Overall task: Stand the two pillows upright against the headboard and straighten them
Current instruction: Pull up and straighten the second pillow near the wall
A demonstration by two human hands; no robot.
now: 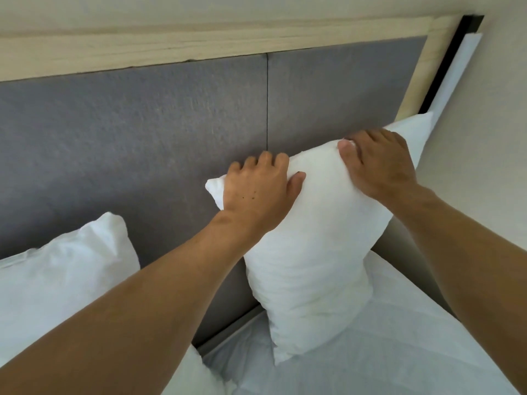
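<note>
A white pillow [313, 252] stands on end at the right, leaning against the grey padded headboard [142, 132]. My left hand [256, 192] grips its top edge near the left corner, thumb in front and fingers behind. My right hand [379, 163] grips the same top edge further right. A second white pillow [65, 275] leans against the headboard at the lower left, with my left forearm crossing in front of it.
White bed sheets [399, 352] cover the mattress below the pillows. A pale wooden frame [199, 44] borders the headboard along the top and right. A beige wall [484, 166] stands close on the right side of the bed.
</note>
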